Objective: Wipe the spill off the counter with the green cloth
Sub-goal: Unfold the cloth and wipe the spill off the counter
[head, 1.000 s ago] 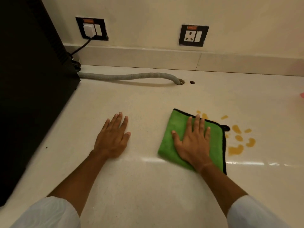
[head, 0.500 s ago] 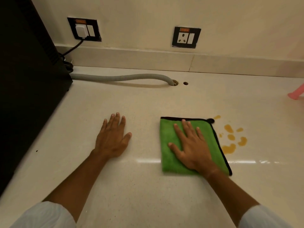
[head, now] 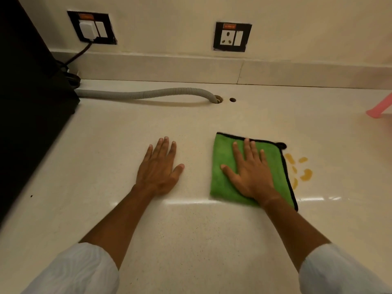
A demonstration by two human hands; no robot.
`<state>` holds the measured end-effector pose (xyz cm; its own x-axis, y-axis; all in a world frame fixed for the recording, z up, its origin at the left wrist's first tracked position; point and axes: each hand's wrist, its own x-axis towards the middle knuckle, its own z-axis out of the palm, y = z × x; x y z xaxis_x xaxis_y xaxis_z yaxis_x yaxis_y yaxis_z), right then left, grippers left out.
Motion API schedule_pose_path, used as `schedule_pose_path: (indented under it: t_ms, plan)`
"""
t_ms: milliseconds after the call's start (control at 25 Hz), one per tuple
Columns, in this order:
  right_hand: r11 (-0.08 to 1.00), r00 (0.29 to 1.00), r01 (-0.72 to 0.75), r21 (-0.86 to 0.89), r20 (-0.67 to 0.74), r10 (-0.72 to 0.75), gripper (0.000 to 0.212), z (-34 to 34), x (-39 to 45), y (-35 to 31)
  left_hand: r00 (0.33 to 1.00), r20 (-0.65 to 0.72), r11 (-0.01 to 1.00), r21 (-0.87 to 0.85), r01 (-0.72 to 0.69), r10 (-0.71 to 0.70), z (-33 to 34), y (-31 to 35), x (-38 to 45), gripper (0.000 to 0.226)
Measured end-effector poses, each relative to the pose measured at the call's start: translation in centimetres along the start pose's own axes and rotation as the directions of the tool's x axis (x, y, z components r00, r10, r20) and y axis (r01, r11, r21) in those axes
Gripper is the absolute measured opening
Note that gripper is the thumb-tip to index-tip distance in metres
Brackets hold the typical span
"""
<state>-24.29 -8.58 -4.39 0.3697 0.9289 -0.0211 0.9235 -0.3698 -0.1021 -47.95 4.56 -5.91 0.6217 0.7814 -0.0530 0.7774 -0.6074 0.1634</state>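
A folded green cloth (head: pixel 222 166) with a black hem lies flat on the pale counter (head: pixel 191 230). My right hand (head: pixel 250 172) presses on it, palm down and fingers spread. Several orange-yellow spill drops (head: pixel 305 175) sit just past the cloth's right edge, the nearest ones touching the hem. My left hand (head: pixel 159 168) rests flat on the bare counter to the left of the cloth, holding nothing.
A black appliance (head: pixel 27 102) fills the left side. From it, a grey ribbed hose (head: pixel 148 94) runs into a counter hole beside a smaller hole (head: pixel 232 99). Two wall sockets (head: pixel 232 37) are on the back wall. A pink object (head: pixel 379 109) pokes in at the right edge.
My right hand has turned and slid the cloth rightward against the spill; the drops that lay by its far edge no longer show. My left hand has stayed put.
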Motion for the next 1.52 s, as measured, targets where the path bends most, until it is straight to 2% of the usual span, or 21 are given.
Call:
schedule_pose_path:
  t_ms: [80, 120, 200, 280, 400, 440, 520, 640, 720, 760, 840, 920, 1000, 1080, 1160, 1280, 1360, 1440, 1520]
  plan:
    - [0.998, 0.998, 0.063, 0.02, -0.024, -0.063, 0.084, 0.1, -3.0, 0.7, 1.0, -0.006, 1.0, -0.007, -0.001, 0.001, 0.0, -0.1, 0.0, 0.081]
    - [0.999, 0.999, 0.011, 0.032, -0.048, -0.009, 0.082, 0.2, -4.1, 1.2, 1.0, -0.004, 1.0, -0.01, -0.003, 0.003, 0.0, -0.1, 0.0, 0.083]
    - [0.974, 0.969, -0.218, 0.067, -0.101, 0.224, 0.085, 0.2, -4.4, 2.2, 1.0, -0.014, 1.0, -0.019, -0.003, 0.003, 0.0, -0.2, 0.0, 0.085]
    - [0.898, 0.893, -0.425, 0.114, -0.112, 0.437, 0.093, 0.0, -2.8, 3.3, 1.0, -0.017, 1.0, -0.02, -0.005, 0.005, 0.1, -0.3, 0.1, 0.086]
    - [0.819, 0.821, -0.554, 0.149, -0.065, 0.567, 0.101, -0.4, 1.2, 5.5, 1.0, -0.018, 1.0, -0.024, -0.003, 0.002, 0.1, -0.3, 0.0, 0.086]
    - [0.817, 0.821, -0.56, 0.139, -0.036, 0.569, 0.102, -0.5, 2.5, 6.3, 1.0, -0.018, 1.0, -0.023, 0.0, 0.0, 0.2, -0.3, 0.0, 0.086]
    - [0.872, 0.874, -0.485, 0.071, -0.002, 0.486, 0.099, -0.7, 4.4, 7.2, 1.0, -0.019, 1.0, -0.013, -0.001, 0.0, 0.2, -0.3, 0.1, 0.086]
    - [0.978, 0.978, -0.208, -0.011, 0.024, 0.208, 0.095, -1.1, 3.7, 7.1, 1.0, -0.011, 1.0, -0.003, -0.006, 0.006, 0.2, -0.3, 0.2, 0.087]
    - [0.998, 0.997, -0.062, 0.007, 0.034, 0.062, 0.091, -1.1, 0.4, 6.5, 1.0, -0.004, 1.0, -0.009, -0.01, 0.01, 0.1, -0.4, 0.1, 0.088]
    - [0.998, 0.999, -0.053, 0.022, 0.013, 0.053, 0.088, -1.0, -1.7, 6.5, 1.0, -0.005, 1.0, -0.016, -0.015, 0.014, 0.1, -0.4, 0.2, 0.088]
    - [0.977, 0.975, -0.212, 0.019, -0.069, 0.213, 0.084, -0.5, -4.8, 7.1, 1.0, -0.014, 0.999, -0.032, -0.015, 0.014, 0.0, -0.4, 0.1, 0.087]
    - [0.885, 0.881, -0.463, 0.043, -0.085, 0.465, 0.089, -0.4, -5.3, 8.5, 1.0, -0.025, 1.0, -0.025, -0.007, 0.006, 0.0, -0.2, -0.1, 0.087]
    - [0.814, 0.812, -0.577, 0.066, -0.054, 0.581, 0.094, -0.8, -3.4, 9.9, 1.0, -0.025, 1.0, -0.027, 0.003, -0.003, 0.0, -0.1, -0.2, 0.088]
    - [0.822, 0.822, -0.566, 0.058, -0.039, 0.568, 0.097, -1.2, -0.1, 11.0, 0.999, -0.031, 0.999, -0.036, 0.008, -0.009, 0.0, 0.0, 0.0, 0.089]
    - [0.875, 0.875, -0.484, 0.021, -0.015, 0.485, 0.096, -1.4, 2.7, 11.3, 0.999, -0.033, 0.999, -0.036, 0.001, -0.002, 0.1, -0.1, 0.2, 0.089]
    - [0.965, 0.965, -0.261, -0.008, 0.012, 0.261, 0.095, -1.5, 2.5, 9.9, 1.0, -0.021, 1.0, -0.03, -0.005, 0.005, 0.2, -0.3, 0.1, 0.088]
    - [0.992, 0.992, -0.125, 0.023, 0.001, 0.125, 0.087, -1.4, -0.8, 8.9, 1.0, -0.016, 0.999, -0.033, -0.006, 0.005, 0.1, -0.4, 0.1, 0.088]
    - [0.981, 0.979, -0.181, 0.065, -0.078, 0.186, 0.076, -1.1, -4.4, 9.1, 1.0, -0.016, 0.999, -0.041, -0.008, 0.007, 0.1, -0.5, 0.1, 0.088]
    - [0.919, 0.91, -0.385, 0.085, -0.13, 0.393, 0.07, -0.6, -6.6, 10.0, 1.0, -0.015, 0.999, -0.049, -0.006, 0.006, 0.1, -0.5, 0.1, 0.089]
